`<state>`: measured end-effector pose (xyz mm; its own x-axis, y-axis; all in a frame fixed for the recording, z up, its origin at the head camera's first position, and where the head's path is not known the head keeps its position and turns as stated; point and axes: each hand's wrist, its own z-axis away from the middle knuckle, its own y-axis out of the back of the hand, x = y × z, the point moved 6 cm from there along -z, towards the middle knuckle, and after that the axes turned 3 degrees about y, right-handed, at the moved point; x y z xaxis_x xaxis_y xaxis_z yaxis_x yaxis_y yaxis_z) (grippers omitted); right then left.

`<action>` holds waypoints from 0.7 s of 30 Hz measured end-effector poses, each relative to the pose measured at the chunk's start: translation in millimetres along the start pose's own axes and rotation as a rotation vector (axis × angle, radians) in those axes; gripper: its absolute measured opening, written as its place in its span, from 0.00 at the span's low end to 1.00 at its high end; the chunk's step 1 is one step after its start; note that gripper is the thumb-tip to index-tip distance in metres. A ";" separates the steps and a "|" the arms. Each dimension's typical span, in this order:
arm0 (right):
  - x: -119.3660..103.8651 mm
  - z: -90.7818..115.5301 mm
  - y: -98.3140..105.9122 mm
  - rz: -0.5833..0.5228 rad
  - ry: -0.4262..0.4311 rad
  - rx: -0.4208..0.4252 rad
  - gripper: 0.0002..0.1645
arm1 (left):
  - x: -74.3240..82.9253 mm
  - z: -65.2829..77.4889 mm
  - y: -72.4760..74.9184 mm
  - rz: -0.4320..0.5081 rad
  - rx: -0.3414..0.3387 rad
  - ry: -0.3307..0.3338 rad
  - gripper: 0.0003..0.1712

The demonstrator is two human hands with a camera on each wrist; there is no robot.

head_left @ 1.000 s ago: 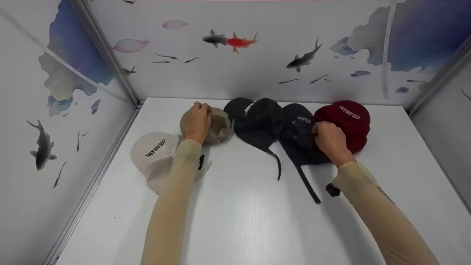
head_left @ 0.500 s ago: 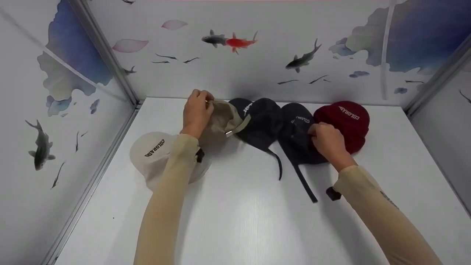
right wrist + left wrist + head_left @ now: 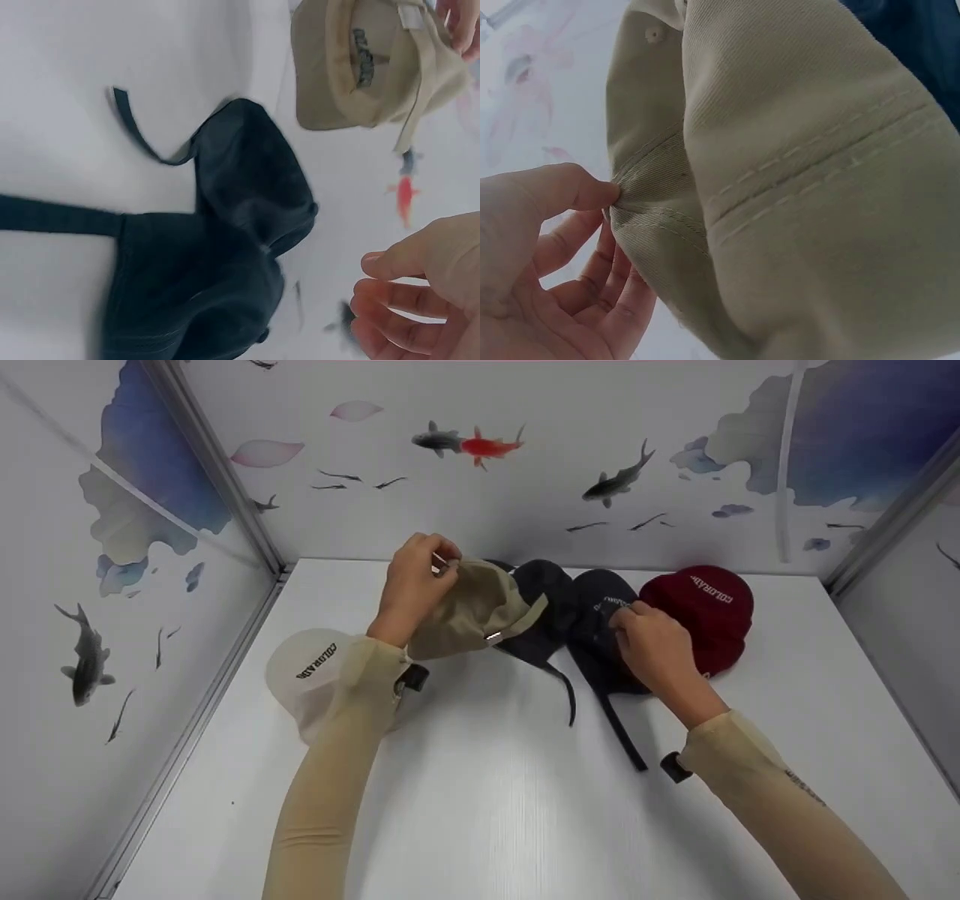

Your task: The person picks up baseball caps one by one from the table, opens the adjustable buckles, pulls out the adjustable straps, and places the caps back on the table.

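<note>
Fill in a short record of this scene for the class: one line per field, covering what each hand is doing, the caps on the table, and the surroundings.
Left hand: left hand pinches the khaki cotton cap, lifted off the table
Right hand: right hand above the navy cap with a long strap, fingers loosely curled, holding nothing
Other caps: cream cap lettered COLORADO partly under the left sleeve; black cap beside the khaki one; maroon cap lettered COLORADO at the right end
Surface: white table
Surroundings: white walls with painted fish
</note>
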<state>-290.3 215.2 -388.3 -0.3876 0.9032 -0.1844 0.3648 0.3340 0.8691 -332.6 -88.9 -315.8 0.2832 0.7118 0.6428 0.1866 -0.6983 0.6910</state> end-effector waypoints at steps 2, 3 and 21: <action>-12.9 0.7 8.0 -0.009 0.045 0.053 0.06 | 4.8 4.0 -0.5 -0.001 -0.012 -0.008 0.07; -20.1 1.3 12.1 -0.012 0.069 0.077 0.05 | 7.1 6.2 -0.9 -0.005 -0.019 -0.011 0.07; -126.3 33.9 64.4 -0.146 0.515 0.245 0.07 | 51.0 51.5 -7.7 0.157 -0.126 -0.160 0.06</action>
<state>-189.1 131.8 -324.6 -0.7872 0.6167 0.0059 0.4383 0.5528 0.7087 -271.2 -51.1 -305.4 0.4462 0.5674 0.6921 0.0123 -0.7772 0.6292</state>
